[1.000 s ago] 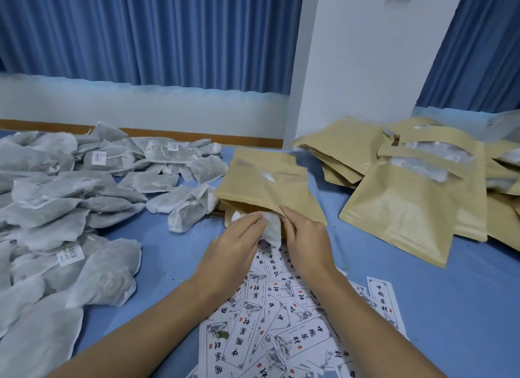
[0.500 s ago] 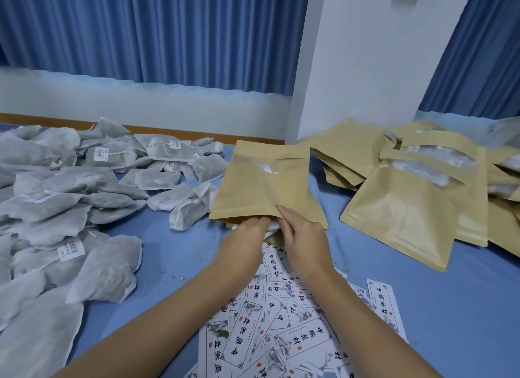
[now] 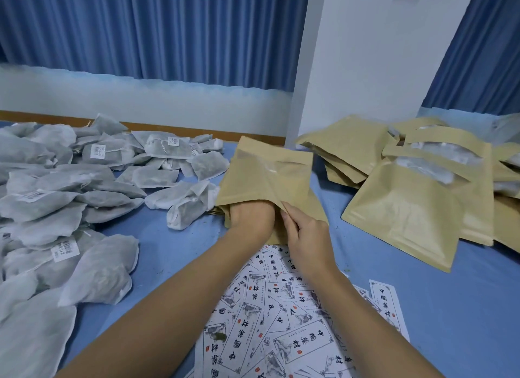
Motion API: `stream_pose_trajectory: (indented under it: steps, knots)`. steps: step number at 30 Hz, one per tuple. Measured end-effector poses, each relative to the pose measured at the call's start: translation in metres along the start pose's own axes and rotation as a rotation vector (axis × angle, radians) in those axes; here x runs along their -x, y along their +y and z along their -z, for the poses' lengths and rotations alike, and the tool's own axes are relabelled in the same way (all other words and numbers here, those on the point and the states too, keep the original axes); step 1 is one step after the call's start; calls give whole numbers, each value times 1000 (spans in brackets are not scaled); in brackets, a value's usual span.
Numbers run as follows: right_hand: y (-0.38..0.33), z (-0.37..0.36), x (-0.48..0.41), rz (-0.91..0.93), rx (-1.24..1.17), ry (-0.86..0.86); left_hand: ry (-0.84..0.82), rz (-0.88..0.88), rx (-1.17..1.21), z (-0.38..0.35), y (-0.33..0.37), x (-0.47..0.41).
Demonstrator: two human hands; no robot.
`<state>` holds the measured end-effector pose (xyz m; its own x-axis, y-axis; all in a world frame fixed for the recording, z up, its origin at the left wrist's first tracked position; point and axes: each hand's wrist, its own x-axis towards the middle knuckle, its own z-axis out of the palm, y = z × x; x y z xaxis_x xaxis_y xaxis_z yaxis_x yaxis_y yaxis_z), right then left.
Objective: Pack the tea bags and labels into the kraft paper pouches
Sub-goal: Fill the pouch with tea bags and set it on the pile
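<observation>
Kraft pouch (image 3: 267, 177) lies at centre, its open mouth facing 6 o'clock. The left hand (image 3: 250, 217) is pushed into that mouth past the knuckles; its fingers are hidden, so whether they grip anything cannot be told. The right hand (image 3: 309, 237) pinches the mouth's upper lip. Tea bags (image 3: 70, 194) heap from 8 to 11 o'clock, the nearest just beside the pouch's left edge. Filled pouches (image 3: 408, 208) pile at 2 o'clock. Labels (image 3: 267, 321) spread at 6 o'clock. Bare blue table (image 3: 450, 307) shows at 4 o'clock.

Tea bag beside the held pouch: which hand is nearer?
Left. The left hand, inside the pouch, is right of the tea bag; right hand pinches the pouch edge farther right.
</observation>
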<state>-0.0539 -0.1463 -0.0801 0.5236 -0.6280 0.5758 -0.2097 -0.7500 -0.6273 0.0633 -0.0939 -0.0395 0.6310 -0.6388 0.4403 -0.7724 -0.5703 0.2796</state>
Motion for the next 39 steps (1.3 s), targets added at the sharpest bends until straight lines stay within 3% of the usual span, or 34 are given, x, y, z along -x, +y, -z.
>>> stream_pose_trajectory:
  steps: [3, 5, 7, 9, 15, 17, 19, 22, 25, 27, 28, 29, 31, 33, 35, 37, 39]
  knots:
    - [2, 3, -1, 9, 7, 3, -207, 66, 146, -2, 2, 4]
    - [2, 4, -1, 15, 19, 6, -298, 28, 384, -3, -3, 9]
    - [2, 5, -2, 19, 23, 23, -297, -44, 554, -4, -8, 17]
    - [2, 4, -3, 24, 12, 34, -228, -7, 644, -5, -10, 17]
    - [-12, 4, 3, 136, -37, 25, -104, 198, 332, -12, -18, -23]
    - [-13, 4, 4, 138, -15, 32, -258, 44, 180, -17, -22, -31]
    - [-9, 5, 4, 92, 13, 47, -354, -181, 187, -12, -15, -20]
    - [-8, 6, 2, 51, 41, 61, -282, -353, 344, -2, -13, 2]
    - [-11, 4, 0, 36, 48, 84, -123, -669, 262, 11, -29, 31]
    - [-12, 4, 1, 33, 45, 80, 163, -871, 380, 24, -50, 50]
    - [-12, 5, 1, 34, 47, 86, 318, -865, 456, 29, -59, 55]
    - [-13, 6, 1, 37, 56, 94, 454, -792, 511, 34, -67, 56]
    - [-12, 8, 2, 47, 72, 94, 567, -432, 505, 41, -80, 44]
    - [-13, 9, 4, 50, 69, 70, 411, -3, 347, 41, -92, 34]
    - [-15, 9, 5, 63, 71, 26, 202, 237, 206, 30, -108, 29]
    - [-15, 8, 5, 72, 69, 16, 89, 372, 249, 22, -121, 29]
    - [-16, 8, 5, 59, 54, 24, 110, 393, 320, 20, -129, 26]
